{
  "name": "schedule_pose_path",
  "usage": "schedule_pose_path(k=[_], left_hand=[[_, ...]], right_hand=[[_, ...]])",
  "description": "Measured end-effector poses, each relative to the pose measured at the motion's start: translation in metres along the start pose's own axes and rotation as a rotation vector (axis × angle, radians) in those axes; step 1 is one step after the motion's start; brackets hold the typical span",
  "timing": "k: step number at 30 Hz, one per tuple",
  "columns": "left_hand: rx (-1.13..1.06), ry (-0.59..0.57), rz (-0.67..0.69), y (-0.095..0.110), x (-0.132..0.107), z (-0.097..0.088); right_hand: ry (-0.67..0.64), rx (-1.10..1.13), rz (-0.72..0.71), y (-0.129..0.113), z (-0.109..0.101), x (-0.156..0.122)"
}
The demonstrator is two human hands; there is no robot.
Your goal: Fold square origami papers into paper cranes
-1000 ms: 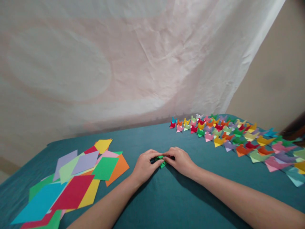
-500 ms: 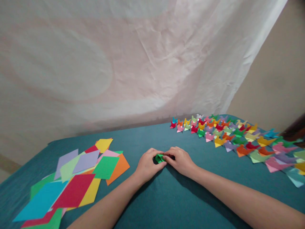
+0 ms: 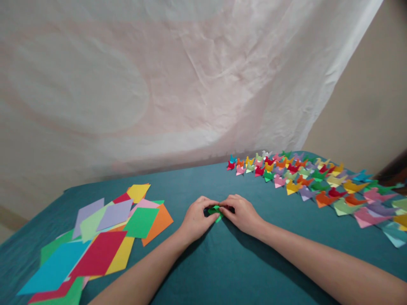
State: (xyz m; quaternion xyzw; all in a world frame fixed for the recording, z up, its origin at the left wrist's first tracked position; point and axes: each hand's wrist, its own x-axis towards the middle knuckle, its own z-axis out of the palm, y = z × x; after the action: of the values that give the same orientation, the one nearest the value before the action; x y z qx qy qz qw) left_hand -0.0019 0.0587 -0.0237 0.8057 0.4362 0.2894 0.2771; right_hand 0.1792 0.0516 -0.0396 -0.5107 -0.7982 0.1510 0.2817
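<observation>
A small piece of folded green paper (image 3: 218, 217) is held between both hands over the middle of the table. My left hand (image 3: 197, 218) pinches its left side with thumb and fingers. From the other side, my right hand (image 3: 242, 214) grips it between thumb and fingertips, close against the left fingertips. Fingers cover much of the paper, so its full shape is hidden; a green tip shows below the thumbs.
Loose coloured paper squares, such as a red sheet (image 3: 100, 253) and a blue sheet (image 3: 57, 264), overlap at the left. Rows of small folded paper birds (image 3: 307, 193) stand at the right. A teal cloth (image 3: 203, 271) covers the table; a pale curtain (image 3: 178, 84) hangs behind.
The green paper has turned in my fingers: its open fold showed between the hands before, and now a tip points down below the thumbs. Both hands stay in nearly the same place.
</observation>
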Motion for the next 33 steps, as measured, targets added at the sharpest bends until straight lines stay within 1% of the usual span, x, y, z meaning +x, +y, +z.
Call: schedule_pose_path(k=[17,22,33], left_hand=[[-0.017,0.022,0.002,-0.0024,0.0014,0.0032],[-0.017,0.037,0.025,-0.0024,-0.0005,0.0034],[0.054,0.020,0.061,-0.0024,-0.0033,0.0024]], right_hand=[[-0.003,-0.034,-0.014,-0.0018,-0.0002,-0.0012],[0.008,-0.049,-0.032,-0.0026,-0.0007,-0.0025],[0.004,-0.031,-0.034,-0.0036,-0.0025,-0.0034]])
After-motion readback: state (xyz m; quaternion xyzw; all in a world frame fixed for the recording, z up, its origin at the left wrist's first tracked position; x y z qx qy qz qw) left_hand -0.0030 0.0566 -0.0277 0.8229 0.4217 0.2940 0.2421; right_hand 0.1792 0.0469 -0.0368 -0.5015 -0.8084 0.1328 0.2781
